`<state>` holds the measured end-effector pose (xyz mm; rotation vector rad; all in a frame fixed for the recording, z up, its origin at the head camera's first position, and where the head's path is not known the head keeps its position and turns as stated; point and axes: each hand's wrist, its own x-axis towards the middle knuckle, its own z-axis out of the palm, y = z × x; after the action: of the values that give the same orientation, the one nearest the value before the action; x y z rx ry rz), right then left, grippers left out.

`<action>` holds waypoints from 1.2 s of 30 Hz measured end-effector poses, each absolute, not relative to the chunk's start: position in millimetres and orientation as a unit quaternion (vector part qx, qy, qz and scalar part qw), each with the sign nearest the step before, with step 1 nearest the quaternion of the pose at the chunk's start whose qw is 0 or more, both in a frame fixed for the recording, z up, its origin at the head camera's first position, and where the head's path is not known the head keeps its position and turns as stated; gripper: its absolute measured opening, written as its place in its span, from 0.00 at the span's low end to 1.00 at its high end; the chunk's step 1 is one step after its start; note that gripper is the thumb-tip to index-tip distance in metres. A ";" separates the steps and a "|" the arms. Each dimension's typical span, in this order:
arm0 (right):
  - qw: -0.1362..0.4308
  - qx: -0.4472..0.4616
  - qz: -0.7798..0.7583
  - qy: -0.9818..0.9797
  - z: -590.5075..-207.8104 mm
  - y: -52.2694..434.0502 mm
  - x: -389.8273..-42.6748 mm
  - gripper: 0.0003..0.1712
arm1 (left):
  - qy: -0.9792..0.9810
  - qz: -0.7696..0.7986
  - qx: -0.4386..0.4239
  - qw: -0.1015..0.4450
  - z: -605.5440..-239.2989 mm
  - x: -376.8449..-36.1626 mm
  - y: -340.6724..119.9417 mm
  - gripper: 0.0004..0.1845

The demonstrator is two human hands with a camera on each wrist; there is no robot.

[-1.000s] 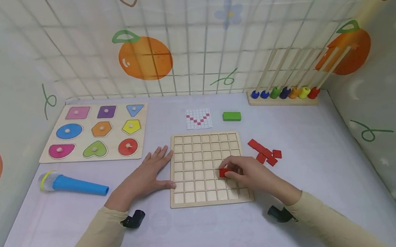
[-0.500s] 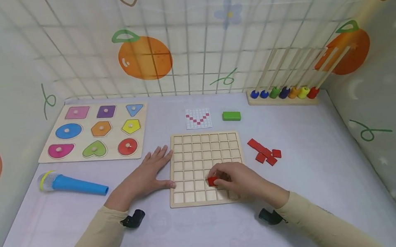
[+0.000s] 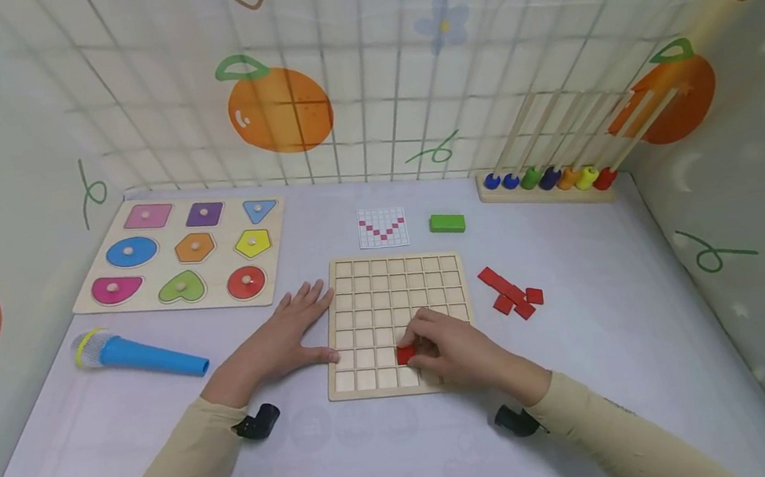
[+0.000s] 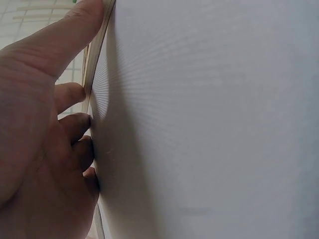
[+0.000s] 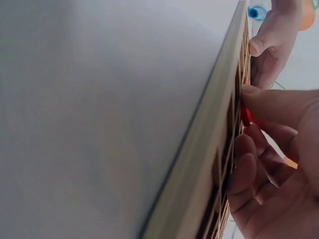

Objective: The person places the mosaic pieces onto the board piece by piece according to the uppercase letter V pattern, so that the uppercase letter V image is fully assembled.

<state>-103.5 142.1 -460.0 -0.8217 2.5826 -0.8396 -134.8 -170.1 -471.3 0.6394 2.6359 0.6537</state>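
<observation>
A wooden grid board [image 3: 379,301] with square cells lies flat on the table. My right hand [image 3: 458,349] pinches a red square tile [image 3: 405,355] between thumb and fingers, low over the board's near middle cells. In the right wrist view the red tile [image 5: 245,114] sits at the board's surface, partly hidden by the thumb. My left hand [image 3: 280,340] rests at the board's left edge, fingers straight, thumb on the near left part of the rim. Several loose red tiles [image 3: 509,292] lie right of the board. A pattern card [image 3: 383,228] with a pink V lies behind it.
A green block [image 3: 447,223] lies beside the card. At the back left is a knobbed shape puzzle [image 3: 191,251], with a blue toy microphone [image 3: 144,356] in front of it. A wooden rack with colored beads and rods [image 3: 549,180] stands at the back right.
My right hand has carried the red tile leftward and slightly nearer across the board, then lowered it to a near middle cell. The left hand has stayed in place.
</observation>
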 end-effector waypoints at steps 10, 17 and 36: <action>0.137 -0.303 -0.278 0.901 -461.5 141.3 -104.5 0.10 | 0.931 0.230 0.228 0.170 -471.6 -134.6 -171.1 0.59; 0.137 -0.303 -0.274 0.902 -461.5 140.8 -104.5 0.10 | 0.931 0.229 0.227 0.170 -470.9 -134.4 -171.3 0.59; 0.149 -0.260 -0.330 0.895 -459.0 156.5 -102.3 0.15 | 0.929 0.236 0.230 0.167 -472.1 -134.4 -170.9 0.58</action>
<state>-102.3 156.5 -459.0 -0.7485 2.5738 -0.9479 -134.4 -170.9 -472.1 0.6555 2.6444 0.6724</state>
